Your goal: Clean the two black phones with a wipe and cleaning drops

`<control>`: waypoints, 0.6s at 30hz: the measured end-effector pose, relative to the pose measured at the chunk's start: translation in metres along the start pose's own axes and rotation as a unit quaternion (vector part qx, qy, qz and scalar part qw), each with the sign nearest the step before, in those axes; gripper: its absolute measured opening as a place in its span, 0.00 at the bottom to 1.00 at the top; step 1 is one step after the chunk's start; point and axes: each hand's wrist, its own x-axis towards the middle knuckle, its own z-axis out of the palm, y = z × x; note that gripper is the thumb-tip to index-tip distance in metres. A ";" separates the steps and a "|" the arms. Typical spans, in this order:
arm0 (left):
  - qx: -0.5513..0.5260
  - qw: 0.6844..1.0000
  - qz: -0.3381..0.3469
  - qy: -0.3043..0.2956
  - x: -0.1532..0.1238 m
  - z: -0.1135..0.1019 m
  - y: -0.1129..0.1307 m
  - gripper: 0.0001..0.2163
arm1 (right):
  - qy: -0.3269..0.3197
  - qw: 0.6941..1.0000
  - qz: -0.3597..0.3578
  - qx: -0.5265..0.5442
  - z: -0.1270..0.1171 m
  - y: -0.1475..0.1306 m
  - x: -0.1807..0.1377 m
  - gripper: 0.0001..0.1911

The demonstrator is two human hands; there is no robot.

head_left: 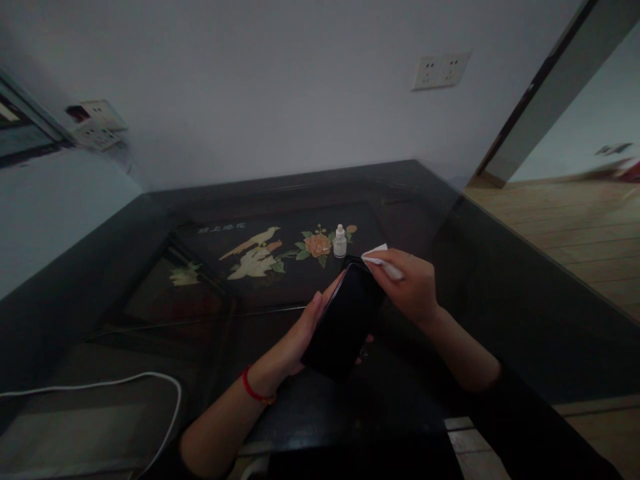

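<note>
One black phone (345, 320), tilted, held in the left hand (305, 328) with a red bracelet (254, 392) at the wrist; one white wipe (384, 262), pinched in the right hand (416, 280) at the phone's top corner. One small white bottle (340, 243), upright just beyond, on a dark glossy table (500, 300) bearing a bird-and-flower picture (257, 255); one white cable (120, 381), left.

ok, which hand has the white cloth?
The right hand, pinching the white cloth; the left hand, with the red bracelet at its wrist, holds the phone instead.
</note>
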 end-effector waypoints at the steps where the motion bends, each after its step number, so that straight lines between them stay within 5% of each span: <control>1: -0.004 1.000 -0.003 -0.001 0.000 0.000 0.000 0.30 | -0.018 1.000 -0.017 0.007 0.001 -0.001 -0.001 0.08; 8: -0.008 1.000 -0.008 0.009 0.001 0.000 -0.004 0.29 | 0.010 1.000 0.014 -0.014 0.006 0.000 -0.003 0.08; 13: -0.015 1.000 -0.011 0.000 0.001 -0.002 -0.005 0.30 | -0.042 0.998 -0.038 0.013 0.006 -0.002 -0.004 0.09; 18: -0.079 0.997 0.024 0.012 0.002 -0.004 0.000 0.31 | 0.000 0.999 0.030 -0.012 0.000 0.015 0.002 0.06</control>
